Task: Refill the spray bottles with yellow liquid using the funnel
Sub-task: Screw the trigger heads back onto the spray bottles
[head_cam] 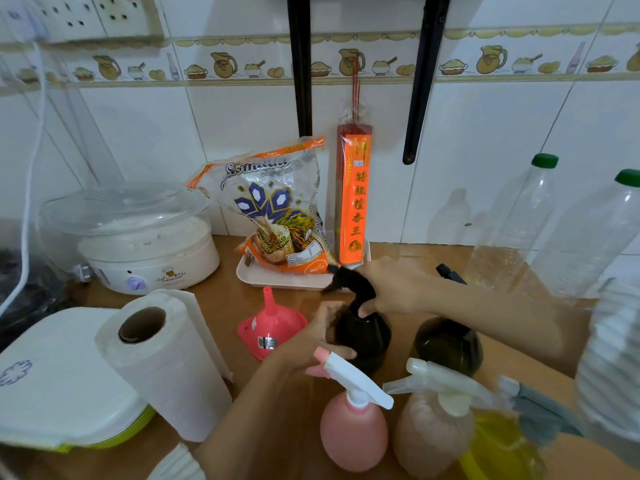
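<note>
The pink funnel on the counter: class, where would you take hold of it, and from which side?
Grip the narrow spout of the pink funnel, coming from above. It stands upside down, wide mouth on the counter, so the spout sticks up free. The paper towel roll stands on its left and the black spray bottle, held by both hands, on its right, so side approaches look cramped.

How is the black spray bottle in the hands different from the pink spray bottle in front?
The black spray bottle has a black head and is gripped by the left hand and right hand. The pink spray bottle has a white head, stands nearer, untouched. Both stand upright with round bodies.
</note>
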